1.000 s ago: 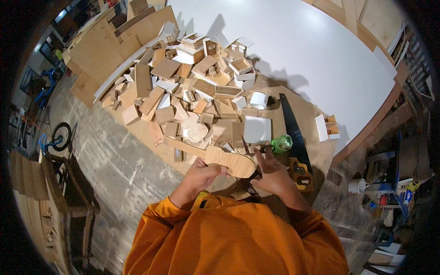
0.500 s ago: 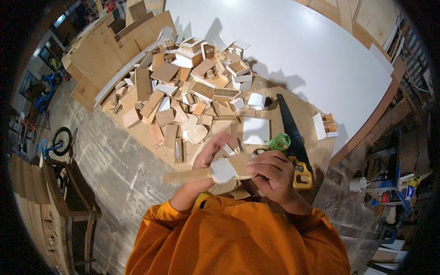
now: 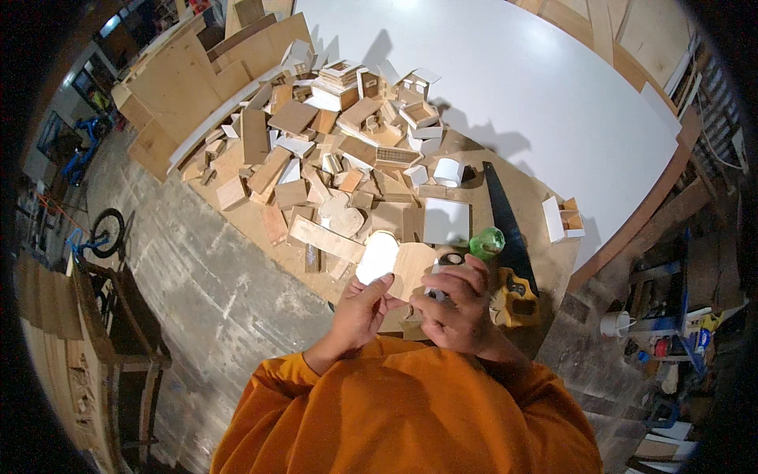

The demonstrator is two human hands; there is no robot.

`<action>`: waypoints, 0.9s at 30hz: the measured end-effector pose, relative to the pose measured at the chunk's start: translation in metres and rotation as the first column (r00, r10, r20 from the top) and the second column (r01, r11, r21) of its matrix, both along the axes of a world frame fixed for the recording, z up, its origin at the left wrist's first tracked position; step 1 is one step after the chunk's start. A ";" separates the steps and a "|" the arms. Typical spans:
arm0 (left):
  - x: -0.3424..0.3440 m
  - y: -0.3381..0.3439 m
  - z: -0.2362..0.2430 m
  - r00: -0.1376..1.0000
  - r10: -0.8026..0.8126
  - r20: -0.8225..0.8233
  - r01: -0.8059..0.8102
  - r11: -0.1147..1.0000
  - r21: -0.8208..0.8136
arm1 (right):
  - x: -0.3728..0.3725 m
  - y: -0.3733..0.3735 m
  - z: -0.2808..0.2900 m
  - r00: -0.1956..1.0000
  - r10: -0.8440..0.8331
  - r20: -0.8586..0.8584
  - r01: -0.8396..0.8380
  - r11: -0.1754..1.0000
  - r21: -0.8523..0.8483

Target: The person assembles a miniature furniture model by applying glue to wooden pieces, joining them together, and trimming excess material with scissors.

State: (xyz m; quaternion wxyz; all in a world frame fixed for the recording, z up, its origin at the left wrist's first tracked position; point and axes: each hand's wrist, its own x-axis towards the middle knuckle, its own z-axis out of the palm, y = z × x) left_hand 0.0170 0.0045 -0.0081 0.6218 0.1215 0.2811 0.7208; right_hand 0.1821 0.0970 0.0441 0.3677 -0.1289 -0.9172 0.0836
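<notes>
In front of my chest I hold a small wooden assembly. It has a light plywood panel (image 3: 413, 268) with a curved top, a bright white round-ended panel (image 3: 379, 257) beside it, and a long wooden strip (image 3: 326, 238) sticking out to the left. My left hand (image 3: 357, 317) pinches the lower edge, thumb on top where the two panels meet. My right hand (image 3: 459, 306) is closed at the plywood panel's right edge, fingers curled; a small pale thing shows among them, too hidden to name. How the parts are joined cannot be seen.
Wood offcuts and small boxes (image 3: 339, 99) pile up across the table. Right of my hands are a green bottle (image 3: 487, 242), a black roll (image 3: 452, 259), a handsaw (image 3: 509, 229) with a yellow handle and a white divided box (image 3: 562, 219). A large white board (image 3: 568, 103) lies behind.
The assembly has turned its flat faces upward, with the strip now slanting up to the left. My left hand has come from behind it to its near edge; my right hand has moved slightly.
</notes>
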 end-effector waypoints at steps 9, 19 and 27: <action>-0.001 -0.004 0.011 0.991 -0.073 -0.109 0.072 0.997 -0.016 | -0.015 0.018 0.012 0.990 -0.113 -0.087 0.079 0.943 -0.325; 0.000 -0.009 0.014 0.996 -0.046 0.076 0.040 0.995 0.087 | -0.023 0.016 -0.001 0.983 -0.171 -0.067 0.142 0.938 -0.316; 0.003 -0.007 0.016 0.998 -0.025 0.062 0.024 0.999 0.024 | -0.022 0.018 -0.001 0.977 -0.197 -0.086 0.167 0.948 -0.270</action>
